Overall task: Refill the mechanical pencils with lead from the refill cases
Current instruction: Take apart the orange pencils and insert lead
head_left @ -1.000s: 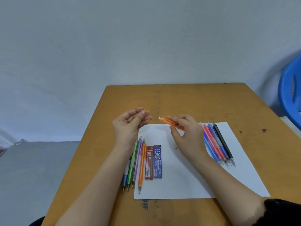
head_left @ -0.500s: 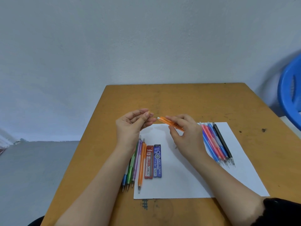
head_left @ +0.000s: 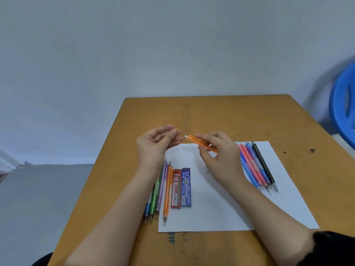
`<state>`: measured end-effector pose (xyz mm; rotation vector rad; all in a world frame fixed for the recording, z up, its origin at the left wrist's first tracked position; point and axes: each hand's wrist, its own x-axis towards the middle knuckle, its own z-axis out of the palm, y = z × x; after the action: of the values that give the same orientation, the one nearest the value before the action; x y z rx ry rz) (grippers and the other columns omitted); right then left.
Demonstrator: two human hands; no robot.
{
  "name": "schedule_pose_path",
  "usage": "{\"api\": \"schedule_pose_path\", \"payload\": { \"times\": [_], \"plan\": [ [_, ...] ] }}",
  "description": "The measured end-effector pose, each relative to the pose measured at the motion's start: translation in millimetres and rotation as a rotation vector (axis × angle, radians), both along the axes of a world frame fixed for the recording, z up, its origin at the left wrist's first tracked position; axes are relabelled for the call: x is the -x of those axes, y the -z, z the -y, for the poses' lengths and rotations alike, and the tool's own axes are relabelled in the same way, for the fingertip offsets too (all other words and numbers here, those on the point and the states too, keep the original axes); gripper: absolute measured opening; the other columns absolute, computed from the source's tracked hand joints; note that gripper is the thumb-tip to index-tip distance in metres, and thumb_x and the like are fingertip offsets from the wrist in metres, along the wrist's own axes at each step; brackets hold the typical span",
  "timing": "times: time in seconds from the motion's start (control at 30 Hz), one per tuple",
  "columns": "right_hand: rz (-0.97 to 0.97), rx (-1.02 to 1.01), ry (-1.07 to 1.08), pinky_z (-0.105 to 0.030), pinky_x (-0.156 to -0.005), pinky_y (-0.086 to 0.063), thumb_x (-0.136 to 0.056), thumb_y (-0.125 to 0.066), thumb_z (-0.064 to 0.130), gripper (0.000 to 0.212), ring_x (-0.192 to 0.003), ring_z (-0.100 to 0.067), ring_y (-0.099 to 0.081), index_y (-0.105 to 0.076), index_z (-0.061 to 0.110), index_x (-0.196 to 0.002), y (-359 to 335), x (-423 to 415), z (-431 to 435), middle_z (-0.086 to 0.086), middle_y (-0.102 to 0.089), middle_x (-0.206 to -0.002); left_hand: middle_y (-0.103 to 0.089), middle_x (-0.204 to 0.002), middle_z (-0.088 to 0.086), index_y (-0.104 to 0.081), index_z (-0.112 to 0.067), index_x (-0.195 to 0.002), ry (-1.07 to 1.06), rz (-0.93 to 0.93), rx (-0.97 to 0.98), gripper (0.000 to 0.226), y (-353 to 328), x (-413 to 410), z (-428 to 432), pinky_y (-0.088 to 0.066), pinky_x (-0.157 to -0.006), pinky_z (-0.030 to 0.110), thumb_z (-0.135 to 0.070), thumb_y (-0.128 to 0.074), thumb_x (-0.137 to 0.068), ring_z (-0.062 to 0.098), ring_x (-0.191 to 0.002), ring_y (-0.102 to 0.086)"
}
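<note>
wooden table (head_left: 211,116) | on it: white paper sheet (head_left: 221,214) | pencils (head_left: 155,196) at paper's left edge

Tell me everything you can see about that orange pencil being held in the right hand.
The orange mechanical pencil looks like translucent plastic, with a small white end. The right hand grips its barrel between fingers and thumb, above the white paper. It slants, white end toward the pinched fingertips of the left hand. Its writing tip is hidden behind the right hand.

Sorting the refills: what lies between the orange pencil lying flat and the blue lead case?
The red rectangular 2B lead case, beside the slim orange mechanical pencil and the blue rectangular lead case; the head view shows it.
</note>
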<state>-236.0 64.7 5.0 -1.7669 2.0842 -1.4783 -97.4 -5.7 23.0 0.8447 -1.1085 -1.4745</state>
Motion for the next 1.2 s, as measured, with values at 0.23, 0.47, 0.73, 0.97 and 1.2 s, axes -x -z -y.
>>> {"api": "schedule_pose_path", "payload": {
  "times": [0.23,0.47,0.73,0.97,1.2],
  "plan": [
    [-0.017,0.037,-0.019,-0.001,-0.072,-0.04,-0.083,-0.069,0.005,0.03,-0.081,0.003,-0.05,-0.07,0.012,-0.112,-0.4,-1.3,0.5,0.006,-0.056,-0.093,-0.074,-0.079,0.005,-0.07,-0.008,-0.091,0.027,0.095,0.088,0.007,3.6,2.3,-0.1,-0.055,-0.061,0.021,-0.006,-0.066,-0.085,0.015,-0.072,-0.07],
    [0.054,-0.011,-0.056,-0.002,-0.075,-0.043,-0.086,-0.067,0.012,0.03,-0.085,0.001,-0.054,-0.067,0.014,-0.116,-0.6,-6.3,-1.0,0.008,-0.057,-0.097,-0.074,-0.075,0.004,-0.056,-0.016,-0.12,-0.045,0.089,0.143,0.045,4.7,4.7,-3.0,-0.053,-0.065,0.021,-0.008,-0.074,-0.079,0.016,-0.075,-0.071],
    [0.116,-0.008,-0.088,-0.006,-0.074,-0.047,-0.086,-0.067,0.013,0.031,-0.088,-0.005,-0.057,-0.067,0.015,-0.117,-1.6,-6.1,-1.2,0.007,-0.06,-0.098,-0.073,-0.079,0.004,-0.063,-0.008,-0.101,-0.034,0.093,0.204,0.018,5.1,7.4,-4.2,-0.053,-0.061,0.021,-0.004,-0.068,-0.085,0.014,-0.07,-0.069],
    [0.107,0.106,-0.123,-0.016,-0.075,-0.052,-0.086,-0.066,0.011,0.031,-0.089,-0.01,-0.061,-0.067,0.012,-0.117,-1.1,-4.1,-1.6,0.002,-0.063,-0.098,-0.075,-0.084,0.001,-0.073,-0.012,-0.098,0.032,0.173,0.267,0.019,9.0,9.4,-5.1,-0.054,-0.067,0.026,-0.024,-0.062,-0.087,0.018,-0.081,-0.07],
    [0.146,0.219,-0.184,-0.023,-0.072,-0.056,-0.086,-0.063,0.014,0.03,-0.087,-0.009,-0.063,-0.067,0.01,-0.116,-2.3,-2.8,-2.8,0.004,-0.064,-0.097,-0.074,-0.086,-0.009,-0.067,-0.021,-0.111,0.06,0.141,0.28,0.033,5.7,11.2,-12.2,-0.056,-0.079,0.024,-0.004,-0.069,-0.083,0.004,-0.082,-0.069]
  ]
}}
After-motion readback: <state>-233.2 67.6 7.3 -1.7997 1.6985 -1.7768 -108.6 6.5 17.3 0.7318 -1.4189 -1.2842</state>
